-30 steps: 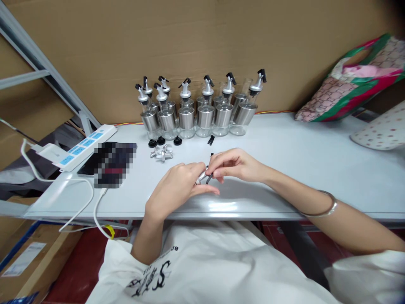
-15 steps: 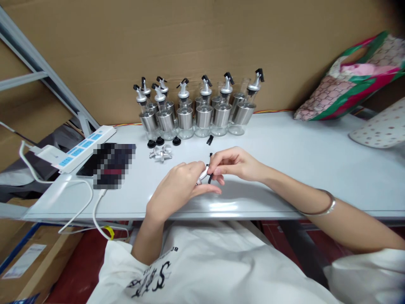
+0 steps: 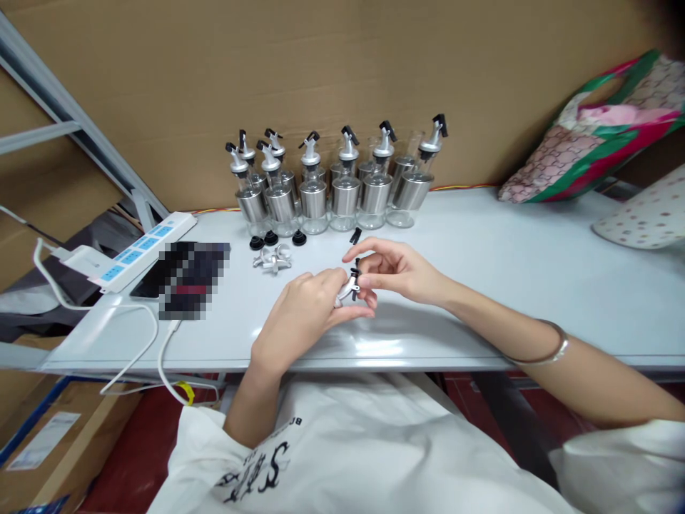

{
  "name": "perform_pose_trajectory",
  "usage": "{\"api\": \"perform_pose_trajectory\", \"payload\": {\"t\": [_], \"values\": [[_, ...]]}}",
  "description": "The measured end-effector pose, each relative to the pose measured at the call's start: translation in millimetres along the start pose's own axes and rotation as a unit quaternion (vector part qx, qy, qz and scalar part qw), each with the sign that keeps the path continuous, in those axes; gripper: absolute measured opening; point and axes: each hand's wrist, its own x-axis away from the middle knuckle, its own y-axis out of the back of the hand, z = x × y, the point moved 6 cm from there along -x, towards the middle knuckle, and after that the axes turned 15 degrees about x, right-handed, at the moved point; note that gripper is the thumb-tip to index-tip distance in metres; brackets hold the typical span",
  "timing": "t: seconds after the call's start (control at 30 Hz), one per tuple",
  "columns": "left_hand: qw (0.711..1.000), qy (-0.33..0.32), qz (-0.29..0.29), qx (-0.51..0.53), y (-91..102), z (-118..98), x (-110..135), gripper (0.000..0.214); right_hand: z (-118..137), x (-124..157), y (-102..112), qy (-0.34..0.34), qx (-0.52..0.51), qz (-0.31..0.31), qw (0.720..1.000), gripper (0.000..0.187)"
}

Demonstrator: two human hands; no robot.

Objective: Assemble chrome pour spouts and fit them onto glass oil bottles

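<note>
My left hand (image 3: 310, 310) is closed around a silver pourer spout (image 3: 347, 288), its tip pointing right. My right hand (image 3: 399, 271) pinches a small black lever (image 3: 357, 271) against that tip, index finger lifted away. Fingers partly hide where the two parts meet. Just beyond lies another black lever (image 3: 355, 235) on the table. Left of my hands are several silver spout pieces (image 3: 274, 260) in a small heap, with black stoppers (image 3: 299, 238) behind them. Glass oil bottles with steel sleeves (image 3: 313, 199) stand in a row at the back, many topped with silver-and-black pourers (image 3: 349, 146).
On the left of the white table (image 3: 481, 285) are a white power strip (image 3: 144, 250) and a blurred-out dark device (image 3: 195, 282) with a white cable (image 3: 165, 357). A patterned bag (image 3: 561, 153) and a dotted white object (image 3: 647, 210) sit at the right. Cardboard stands behind.
My right index finger has lifted and stretched out to the left, while the thumb stays at the spout tip. The black lever now sits more upright against the spout. My left hand has barely shifted.
</note>
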Motion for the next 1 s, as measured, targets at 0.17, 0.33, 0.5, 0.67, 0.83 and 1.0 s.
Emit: {"api": "perform_pose_trajectory", "payload": {"t": [0.17, 0.33, 0.5, 0.67, 0.83, 1.0], "values": [[0.999, -0.001, -0.015, -0.031, 2.1, -0.7, -0.1, 0.041, 1.3, 1.8, 0.2, 0.002, 0.019, -0.014, 1.0, 0.025], [0.999, -0.001, -0.024, -0.043, 3.5, 0.0, 0.6, 0.04, 0.6, 1.1, 3.2, 0.017, 0.034, -0.029, 0.999, 0.023], [0.998, -0.001, -0.027, -0.052, 4.0, 0.6, 1.4, 0.043, -0.2, 0.4, 7.7, 0.017, 0.022, -0.047, 0.999, 0.023], [0.999, 0.006, -0.016, -0.049, 2.4, 0.9, 1.7, 0.043, -2.3, 0.5, 8.3, -0.012, 0.027, -0.049, 0.998, 0.022], [1.0, 0.004, 0.003, 0.0, -0.7, 3.8, 2.0, 0.041, -5.2, 0.7, 7.9, -0.019, 0.036, -0.068, 0.997, 0.023], [1.0, 0.017, 0.008, 0.016, -0.9, 4.3, 1.8, 0.039, -5.4, 1.9, 6.9, -0.016, 0.037, -0.073, 0.996, 0.023]]}}
